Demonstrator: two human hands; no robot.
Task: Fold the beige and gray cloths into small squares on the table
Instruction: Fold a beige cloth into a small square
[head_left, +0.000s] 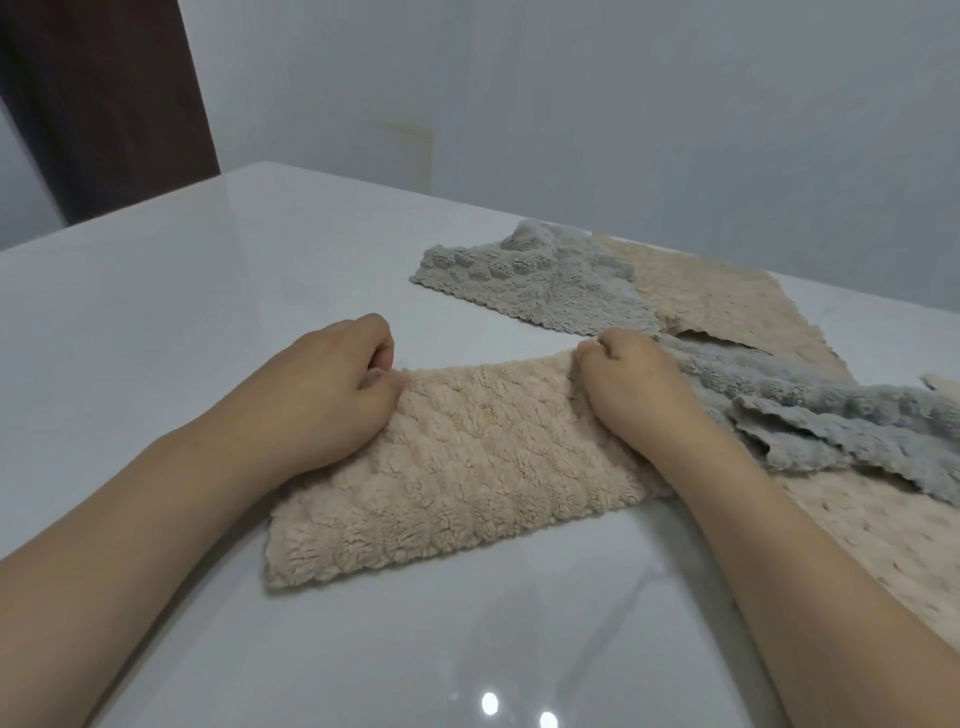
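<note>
Left hand (332, 384): pinches the far-left corner of the beige cloth (457, 467).
Beige cloth: folded rectangle, flat on the table (182, 322).
Right hand (631, 389): grips the far-right corner.
Risk: uneven pull skews the fold; the gray cloth (831, 415) touching the right hand may drag.

L hand (332, 384) & R hand (631, 387) pinch far corners of folded beige cloth (467, 467) on white table (208, 312)

Bare table (171, 322) left of and behind the folded beige cloth (457, 467), bare again along the near edge; right side crowded with a gray cloth (535, 280), another rumpled gray cloth (831, 421), flat beige cloths (727, 296) beneath
</note>
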